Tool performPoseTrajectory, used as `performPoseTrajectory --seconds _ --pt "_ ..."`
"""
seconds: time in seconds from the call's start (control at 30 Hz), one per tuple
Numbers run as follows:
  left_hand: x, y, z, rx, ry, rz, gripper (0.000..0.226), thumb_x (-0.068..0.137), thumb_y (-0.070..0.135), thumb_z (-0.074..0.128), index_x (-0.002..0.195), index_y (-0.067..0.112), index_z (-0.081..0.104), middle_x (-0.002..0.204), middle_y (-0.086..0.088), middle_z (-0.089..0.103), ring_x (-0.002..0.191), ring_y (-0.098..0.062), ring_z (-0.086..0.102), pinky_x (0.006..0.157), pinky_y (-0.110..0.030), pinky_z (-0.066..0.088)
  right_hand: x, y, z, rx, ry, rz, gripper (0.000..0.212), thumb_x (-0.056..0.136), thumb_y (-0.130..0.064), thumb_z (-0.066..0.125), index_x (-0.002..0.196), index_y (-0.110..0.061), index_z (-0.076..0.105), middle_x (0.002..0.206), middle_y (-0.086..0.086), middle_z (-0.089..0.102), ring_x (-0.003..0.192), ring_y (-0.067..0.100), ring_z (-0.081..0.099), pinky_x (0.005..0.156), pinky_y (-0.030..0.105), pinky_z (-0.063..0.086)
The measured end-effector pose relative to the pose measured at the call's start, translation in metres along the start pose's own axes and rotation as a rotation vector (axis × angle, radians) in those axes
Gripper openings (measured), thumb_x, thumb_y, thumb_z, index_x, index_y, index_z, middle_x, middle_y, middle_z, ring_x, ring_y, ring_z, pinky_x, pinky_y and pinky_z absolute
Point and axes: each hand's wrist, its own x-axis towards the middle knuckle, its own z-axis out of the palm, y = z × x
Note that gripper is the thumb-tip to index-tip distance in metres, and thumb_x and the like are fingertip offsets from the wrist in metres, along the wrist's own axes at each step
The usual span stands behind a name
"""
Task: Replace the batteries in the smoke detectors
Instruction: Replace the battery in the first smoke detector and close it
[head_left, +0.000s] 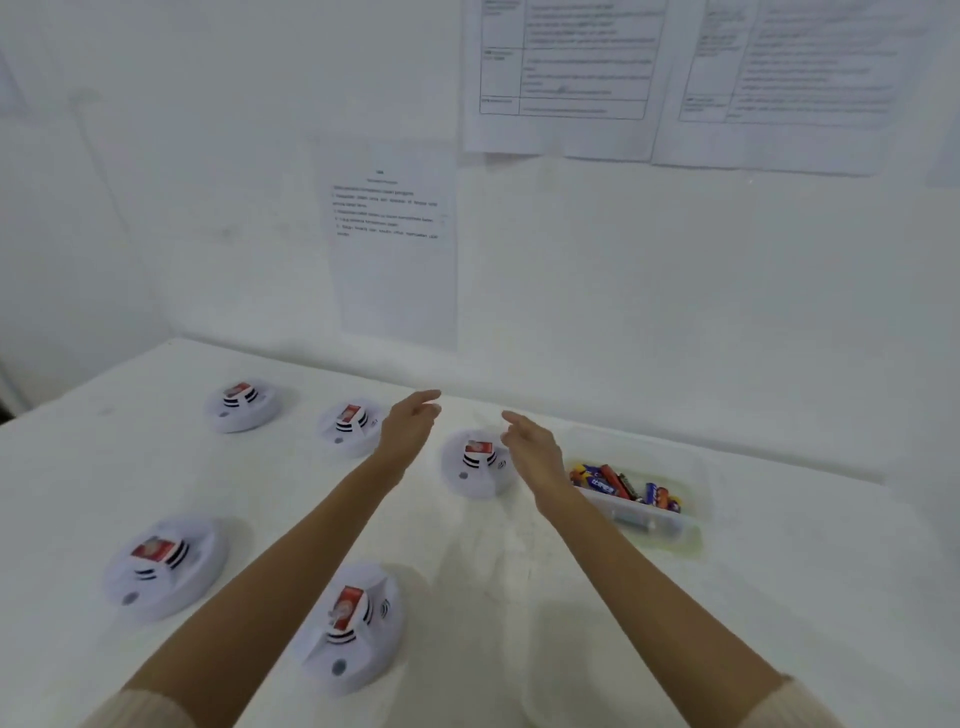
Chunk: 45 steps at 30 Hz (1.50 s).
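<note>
Now, both hands out over the table (779, 597), holding nothing
Left hand (410, 423) and right hand (535, 452) flank the far detector (475, 465), fingers stretched and loosely apart; whether the right touches it, I cannot tell. Leftward lie the back-left detector (241, 405), the mid-back detector (350, 426), the front-left detector (163, 566) and the front detector (348, 626), each flat with a red block on top. Batteries (618, 483) sit in a clear tray (644, 519) just right of the right wrist, and papers (397, 249) hang on the wall (675, 286)

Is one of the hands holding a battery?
No, the left hand and the right hand are both open and empty, and the batteries lie in the clear plastic tub.
</note>
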Motion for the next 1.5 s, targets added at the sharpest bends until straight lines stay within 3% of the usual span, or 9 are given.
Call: performPoseTrajectory --seconds 0.2,0.5,0.63,0.8,0.93,1.03,1.17,1.33,1.5 --pt "0.023 -0.028 0.007 0.149 -0.265 -0.055 0.037 0.095 0.009 0.042 0.131 0.014 0.051 0.139 -0.008 0.049 0.126 -0.023 0.045 0.108 -0.035 0.034 0.017 0.027 0.021 -0.137 -0.008 0.168 0.05 0.094 -0.011 0.042 0.142 -0.011 0.033 0.147 0.009 0.034 0.133 0.026 0.034 0.109 0.035 0.03" --pt "0.038 -0.037 0.02 0.292 -0.414 0.012 0.043 0.097 0.012 0.036 0.14 0.012 0.04 0.148 -0.009 0.036 0.136 -0.023 0.033 0.109 -0.029 0.026 0.03 0.034 0.013 -0.42 -0.096 0.109 0.091 0.065 -0.011 0.083 0.141 -0.006 0.032 0.141 0.009 0.042 0.128 0.022 0.042 0.107 0.034 0.034" --pt "0.035 -0.028 0.021 0.45 -0.492 0.065 0.06 0.09 0.041 0.051 0.137 0.006 0.039 0.142 -0.013 0.042 0.13 -0.026 0.04 0.102 -0.029 0.031 0.03 0.038 0.017 -0.606 -0.12 -0.026 0.085 0.059 -0.013 0.086 0.131 -0.004 0.042 0.127 0.008 0.054 0.118 0.024 0.049 0.104 0.034 0.036" --pt "0.032 -0.023 0.003 0.404 -0.66 0.131 0.103 0.041 0.053 0.073 0.134 0.025 0.039 0.135 0.001 0.045 0.126 -0.019 0.04 0.098 -0.024 0.035 0.031 0.039 0.012 -0.25 -0.035 -0.037 0.089 0.058 -0.001 0.085 0.134 -0.012 0.041 0.134 0.005 0.049 0.122 0.02 0.047 0.095 0.027 0.042" --pt "0.047 -0.022 -0.014 0.154 -0.738 0.09 0.114 0.059 0.029 0.087 0.147 0.03 0.016 0.142 -0.001 0.041 0.122 -0.016 0.045 0.088 -0.022 0.046 0.024 0.011 0.009 0.084 -0.074 -0.125 0.091 0.066 0.002 0.078 0.141 -0.021 0.032 0.133 -0.004 0.048 0.121 0.012 0.048 0.09 0.025 0.05" --pt "0.05 -0.017 -0.022 -0.022 -0.792 0.03 0.099 0.069 0.024 0.082 0.146 0.035 0.021 0.129 0.0 0.048 0.113 -0.017 0.053 0.073 -0.023 0.054 0.016 -0.005 0.015 0.253 -0.087 -0.173 0.082 0.072 -0.026 0.072 0.142 -0.025 0.03 0.139 -0.006 0.046 0.125 0.011 0.048 0.102 0.035 0.044" --pt "0.046 -0.019 -0.021 -0.225 -0.793 0.077 0.095 0.06 0.024 0.081 0.14 0.032 0.03 0.131 -0.003 0.05 0.117 -0.022 0.054 0.085 -0.03 0.053 0.009 -0.008 0.029 0.21 -0.101 -0.02 0.078 0.073 -0.048 0.058 0.142 -0.026 0.029 0.141 0.004 0.044 0.124 0.019 0.048 0.102 0.041 0.042" --pt "0.045 -0.022 -0.029 -0.137 -0.739 0.182 0.098 0.055 0.031 0.082 0.14 0.021 0.034 0.135 0.001 0.052 0.124 -0.017 0.05 0.099 -0.031 0.047 0.007 -0.012 0.035 0.605 -0.231 0.126 0.055 0.074 -0.024 0.068 0.125 -0.013 0.05 0.118 0.01 0.063 0.097 0.025 0.066 0.075 0.035 0.058" --pt "0.045 -0.012 -0.04 0.063 -0.653 0.412 0.095 0.063 0.005 0.084 0.14 0.025 0.032 0.135 0.011 0.047 0.114 0.001 0.049 0.079 -0.012 0.05 0.008 -0.011 0.034 0.528 -0.052 0.075 0.059 0.073 -0.003 0.073 0.125 -0.012 0.046 0.114 0.004 0.06 0.096 0.023 0.064 0.069 0.037 0.059"
